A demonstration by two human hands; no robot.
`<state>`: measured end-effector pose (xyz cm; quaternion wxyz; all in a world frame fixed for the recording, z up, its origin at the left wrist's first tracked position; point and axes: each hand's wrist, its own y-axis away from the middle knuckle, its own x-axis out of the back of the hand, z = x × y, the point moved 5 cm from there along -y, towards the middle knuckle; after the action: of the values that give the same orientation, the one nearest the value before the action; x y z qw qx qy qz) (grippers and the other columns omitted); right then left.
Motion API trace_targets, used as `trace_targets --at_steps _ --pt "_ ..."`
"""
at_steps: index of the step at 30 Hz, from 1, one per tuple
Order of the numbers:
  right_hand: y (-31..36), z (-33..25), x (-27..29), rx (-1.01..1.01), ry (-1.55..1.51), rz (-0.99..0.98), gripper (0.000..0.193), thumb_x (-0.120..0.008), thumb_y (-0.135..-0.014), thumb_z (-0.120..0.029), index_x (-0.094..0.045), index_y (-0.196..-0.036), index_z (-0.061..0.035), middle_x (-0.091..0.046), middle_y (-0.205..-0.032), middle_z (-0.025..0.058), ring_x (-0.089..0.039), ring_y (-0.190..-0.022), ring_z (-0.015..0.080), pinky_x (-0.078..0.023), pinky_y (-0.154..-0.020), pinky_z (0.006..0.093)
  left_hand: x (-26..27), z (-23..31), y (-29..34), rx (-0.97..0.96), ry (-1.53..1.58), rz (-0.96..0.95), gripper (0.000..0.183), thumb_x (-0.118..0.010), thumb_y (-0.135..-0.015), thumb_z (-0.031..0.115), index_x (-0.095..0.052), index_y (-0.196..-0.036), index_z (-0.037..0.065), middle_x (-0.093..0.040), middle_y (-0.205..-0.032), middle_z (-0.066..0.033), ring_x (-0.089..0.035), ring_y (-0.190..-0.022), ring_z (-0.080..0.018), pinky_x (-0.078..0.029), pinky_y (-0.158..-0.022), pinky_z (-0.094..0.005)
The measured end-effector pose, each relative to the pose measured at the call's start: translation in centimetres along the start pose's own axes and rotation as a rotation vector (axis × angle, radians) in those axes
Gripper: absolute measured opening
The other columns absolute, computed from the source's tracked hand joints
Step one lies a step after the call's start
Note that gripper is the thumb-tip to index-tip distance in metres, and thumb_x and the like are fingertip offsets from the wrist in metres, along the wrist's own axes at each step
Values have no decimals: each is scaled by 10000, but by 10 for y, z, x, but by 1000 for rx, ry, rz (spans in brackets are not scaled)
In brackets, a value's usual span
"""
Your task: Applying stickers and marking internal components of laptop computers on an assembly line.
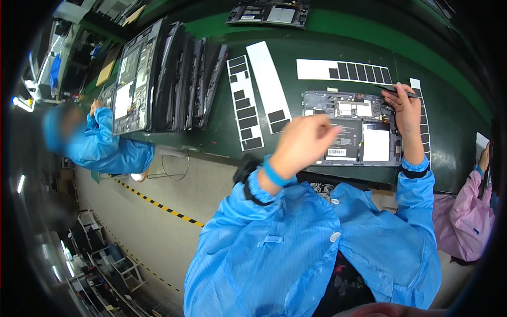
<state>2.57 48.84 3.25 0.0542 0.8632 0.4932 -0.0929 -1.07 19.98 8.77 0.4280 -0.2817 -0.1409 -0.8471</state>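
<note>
An open laptop base (348, 112) lies before me with its circuit board, a black battery and a white panel exposed. Over its left side is my left hand (306, 141), fingers curled into a pinch; whatever is between the fingertips, if anything, cannot be made out. At the laptop's right edge, my right hand (405, 113) grips slim black tweezers (411, 94), their tips pointing left. Beyond the laptop lies a white strip with black pads (317, 68). Two more strips, a well-filled pad strip (244, 108) and a mostly bare strip (266, 79), lie to the left.
Several laptop bases (174, 79) stand upright in a row on the left of the green table (222, 142). Another base (268, 13) lies at the far edge. A pad strip (424, 124) is beside my right forearm. Co-workers in blue (113, 140) and pink (462, 224) sit either side.
</note>
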Motion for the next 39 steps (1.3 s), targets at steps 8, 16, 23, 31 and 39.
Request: trace_targets --at_steps 8,16,23,31,39 --pt "53 -22 -150 -1 225 -351 236 -659 -887 -213 -638 -959 11 -664 -802 96 -685 -708 166 -539 -597 256 55 -81 47 -172 -298 440 246 -664 -820 127 -657 -1040 16 -623 -1143 -148 -588 -1059 -332 -473 -866 -381" --pt "57 18 -217 30 677 -363 232 -639 -857 -175 -666 -907 50 -671 -676 114 -635 -495 150 -486 -492 271 21 -99 43 -162 -669 430 418 -602 -883 283 -583 -1224 42 -554 -1299 -135 -506 -1219 -301 -396 -992 -406" --pt "56 23 -219 -22 680 -368 228 -659 -842 -169 -679 -918 45 -667 -669 106 -619 -473 143 -476 -464 264 20 -100 44 -142 -684 420 433 -566 -902 286 -555 -1266 53 -535 -1329 -132 -486 -1247 -288 -395 -1005 -415" --pt "48 31 -198 -80 201 -343 162 -671 -856 -94 -680 -944 42 -658 -729 72 -534 -461 82 -420 -427 213 16 -96 41 -135 -732 397 413 -558 -905 275 -568 -1261 67 -535 -1334 -114 -479 -1256 -284 -399 -1000 -421" --pt "49 -23 -91 -76 151 -87 207 -692 -859 -164 -671 -978 5 -617 -684 20 -543 -513 71 -373 -457 182 27 -55 36 -242 -448 442 456 -654 -833 169 -510 -1212 -39 -538 -1283 -194 -489 -1219 -359 -378 -1012 -444"
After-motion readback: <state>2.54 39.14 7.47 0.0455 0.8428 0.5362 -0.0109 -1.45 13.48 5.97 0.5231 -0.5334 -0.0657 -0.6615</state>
